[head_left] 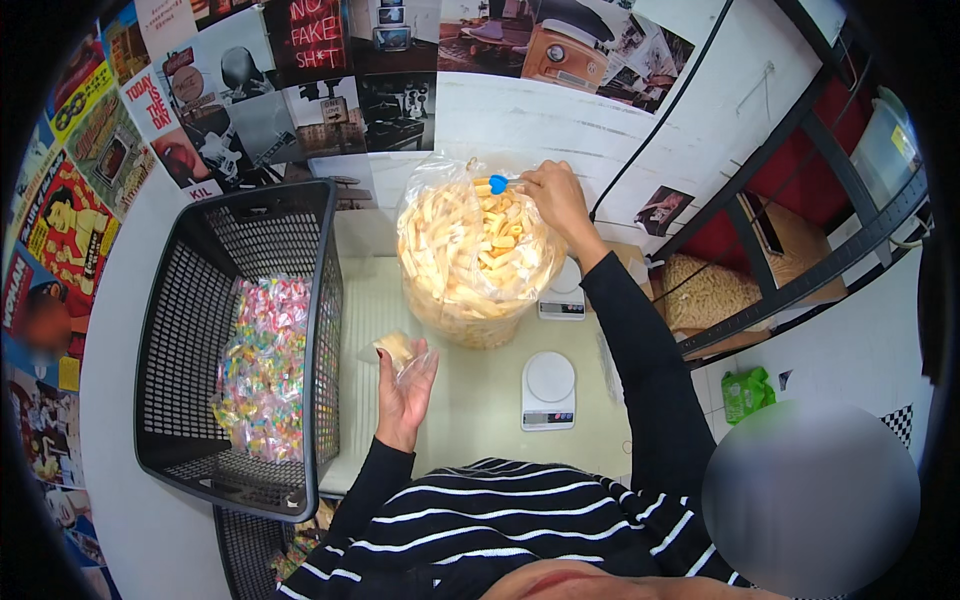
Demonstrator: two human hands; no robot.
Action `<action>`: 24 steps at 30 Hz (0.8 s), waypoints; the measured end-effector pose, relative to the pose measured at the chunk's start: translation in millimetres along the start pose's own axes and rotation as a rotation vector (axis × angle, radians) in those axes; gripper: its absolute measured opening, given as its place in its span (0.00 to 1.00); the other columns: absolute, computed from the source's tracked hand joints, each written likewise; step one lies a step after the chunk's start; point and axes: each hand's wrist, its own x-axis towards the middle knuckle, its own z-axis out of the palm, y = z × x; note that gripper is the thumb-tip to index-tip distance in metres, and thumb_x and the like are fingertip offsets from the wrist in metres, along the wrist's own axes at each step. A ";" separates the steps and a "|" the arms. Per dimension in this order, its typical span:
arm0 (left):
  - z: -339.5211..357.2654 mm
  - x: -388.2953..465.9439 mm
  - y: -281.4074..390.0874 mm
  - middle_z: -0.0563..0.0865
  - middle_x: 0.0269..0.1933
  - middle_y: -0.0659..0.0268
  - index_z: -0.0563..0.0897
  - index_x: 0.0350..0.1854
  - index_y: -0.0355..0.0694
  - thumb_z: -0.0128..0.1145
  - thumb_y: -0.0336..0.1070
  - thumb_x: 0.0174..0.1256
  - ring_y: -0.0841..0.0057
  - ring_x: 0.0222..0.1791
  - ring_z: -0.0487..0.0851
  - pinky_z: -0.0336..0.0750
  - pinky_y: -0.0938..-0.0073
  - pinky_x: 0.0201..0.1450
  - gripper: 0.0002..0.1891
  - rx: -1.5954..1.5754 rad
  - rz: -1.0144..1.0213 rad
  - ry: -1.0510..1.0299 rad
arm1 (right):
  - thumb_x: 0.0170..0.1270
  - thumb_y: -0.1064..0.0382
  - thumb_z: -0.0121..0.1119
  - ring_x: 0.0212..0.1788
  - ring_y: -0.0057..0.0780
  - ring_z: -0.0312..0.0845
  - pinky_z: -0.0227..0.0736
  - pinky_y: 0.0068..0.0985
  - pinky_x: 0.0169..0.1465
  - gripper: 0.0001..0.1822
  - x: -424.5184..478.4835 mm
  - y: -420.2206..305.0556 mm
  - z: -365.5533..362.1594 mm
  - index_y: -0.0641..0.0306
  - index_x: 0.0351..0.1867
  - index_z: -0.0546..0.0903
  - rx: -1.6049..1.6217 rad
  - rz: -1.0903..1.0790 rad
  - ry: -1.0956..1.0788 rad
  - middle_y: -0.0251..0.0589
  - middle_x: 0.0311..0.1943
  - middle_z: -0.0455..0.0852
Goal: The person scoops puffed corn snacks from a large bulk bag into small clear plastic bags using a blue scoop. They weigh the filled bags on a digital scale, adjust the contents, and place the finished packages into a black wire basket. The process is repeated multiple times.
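Note:
My left hand (405, 390) holds a small clear plastic bag (401, 351) with pale yellow pieces in it, just left of a big clear bag. That large plastic bag (442, 255) is full of pale yellow tube-shaped snacks and stands at the back of the table. Above its opening, my right hand (556, 196) grips a utensil with a blue end (498, 184); the shape of its far part is hard to tell. One white digital kitchen scale (549, 390) lies in front of the big bag. A second scale (562, 300) is partly hidden behind the bag's right side.
A black plastic basket (326, 337) with many small bags of colourful sweets stands at the left, with another basket (247, 547) below it. At the right are a dark metal rack (795, 292), a bag of snacks (709, 292) and a green package (748, 394). A black cable hangs down the wall.

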 end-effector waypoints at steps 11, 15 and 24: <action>40.4 -11.3 -8.3 0.76 0.56 0.53 0.70 0.59 0.35 0.67 0.55 0.62 0.62 0.59 0.77 0.71 0.59 0.72 0.33 0.005 0.026 -0.076 | 0.60 0.62 0.65 0.42 0.43 0.73 0.69 0.37 0.47 0.12 -59.8 -22.5 -79.5 0.65 0.41 0.89 0.035 -0.042 0.165 0.44 0.32 0.81; 48.0 -11.1 -8.2 0.77 0.54 0.53 0.70 0.57 0.35 0.68 0.54 0.61 0.63 0.58 0.78 0.74 0.61 0.71 0.33 -0.010 0.064 -0.124 | 0.60 0.63 0.65 0.42 0.40 0.72 0.68 0.36 0.46 0.11 -94.7 -60.3 -121.8 0.66 0.41 0.88 0.075 0.028 0.175 0.43 0.33 0.81; 53.6 -19.2 -8.1 0.82 0.48 0.60 0.74 0.50 0.37 0.62 0.59 0.64 0.68 0.53 0.81 0.77 0.66 0.66 0.28 0.046 0.150 -0.138 | 0.55 0.68 0.69 0.41 0.38 0.70 0.67 0.33 0.46 0.12 -193.9 -140.2 -124.9 0.66 0.42 0.88 0.289 -0.026 0.040 0.41 0.32 0.79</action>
